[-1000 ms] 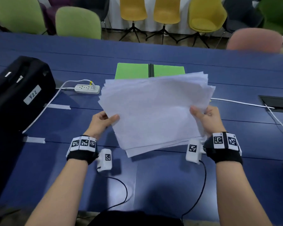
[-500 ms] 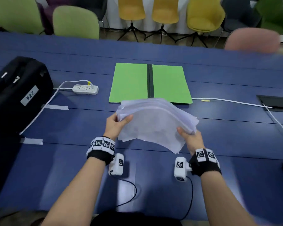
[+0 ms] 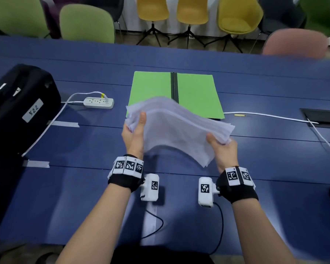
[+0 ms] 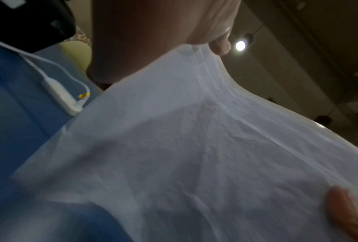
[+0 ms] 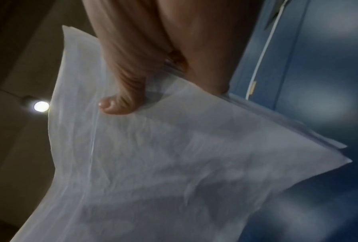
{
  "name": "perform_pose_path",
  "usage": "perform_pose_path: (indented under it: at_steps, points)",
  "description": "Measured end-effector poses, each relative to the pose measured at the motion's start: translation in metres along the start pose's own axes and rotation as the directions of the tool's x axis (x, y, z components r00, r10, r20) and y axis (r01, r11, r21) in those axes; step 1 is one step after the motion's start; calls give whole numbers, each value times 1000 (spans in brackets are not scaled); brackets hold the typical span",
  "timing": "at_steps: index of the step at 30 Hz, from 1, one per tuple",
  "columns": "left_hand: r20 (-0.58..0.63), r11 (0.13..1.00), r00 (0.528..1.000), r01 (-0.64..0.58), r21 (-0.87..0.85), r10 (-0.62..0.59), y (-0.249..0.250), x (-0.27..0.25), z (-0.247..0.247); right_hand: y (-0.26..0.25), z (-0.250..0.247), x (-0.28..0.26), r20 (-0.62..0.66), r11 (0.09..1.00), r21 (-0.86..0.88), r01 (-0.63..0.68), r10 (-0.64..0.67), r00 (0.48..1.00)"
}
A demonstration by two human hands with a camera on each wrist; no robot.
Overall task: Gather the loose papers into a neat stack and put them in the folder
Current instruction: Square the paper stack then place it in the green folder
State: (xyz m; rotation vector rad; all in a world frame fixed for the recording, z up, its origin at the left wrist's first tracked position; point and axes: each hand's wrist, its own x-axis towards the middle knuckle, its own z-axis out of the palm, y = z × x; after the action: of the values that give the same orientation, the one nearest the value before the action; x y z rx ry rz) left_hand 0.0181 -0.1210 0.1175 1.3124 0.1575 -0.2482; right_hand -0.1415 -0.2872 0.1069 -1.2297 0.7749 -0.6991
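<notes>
Sagging in mid-air above the worktop (image 3: pixel 255 168), just short of the open folder (image 3: pixel 151 88): papers (image 3: pixel 179 130), edges fanned. Left hand (image 3: pixel 133 134) and right hand (image 3: pixel 223 149) pinching opposite ends. Risking sheets sliding out, likely through loosening thumbs.

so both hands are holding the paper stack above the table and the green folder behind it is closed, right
Not quite. The green folder lies open flat on the table, its dark spine down the middle, as the head view shows. The rest holds: the left hand and right hand both grip the paper stack above the table.
</notes>
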Motion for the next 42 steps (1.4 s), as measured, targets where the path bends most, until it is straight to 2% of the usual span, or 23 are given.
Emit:
perform_pose_path:
  at_steps: [3,7,12,17,22,26,29,34,38,42]
  points:
    - [15,999,999,-41,-4,41,-2,0,-4,-4,-1,1,23,995,-30,90,-90,996]
    - [-47,979,998,38,199,-29,-24,5,-8,13,1,-2,-27,1000,23,2,-1,1000]
    - [-88,969,996,1,249,21,-31,22,-5,14,9,4,-150,995,91,-39,53,987]
    - [-150,962,989,55,268,-15,-32,35,-10,19,5,5,-227,997,66,-35,50,973]
    - [-96,971,995,1,239,23,-26,36,-5,15,9,6,-236,1000,-1,-2,2,972]
    - [-136,974,990,60,217,-31,-23,33,-2,16,7,7,-236,1000,-26,-4,-2,972]
    - [-114,974,993,29,226,-3,-18,30,4,14,7,9,-239,999,-34,-7,-1,971]
    - [-134,967,991,5,255,30,-14,33,8,10,11,12,-322,1000,-21,-10,3,947]
    - [-64,964,996,-48,263,67,-17,37,1,9,13,17,-384,999,-50,-5,-14,923]
    - [-41,965,999,14,261,-4,-20,43,-6,13,9,18,-411,992,-108,-65,15,912]
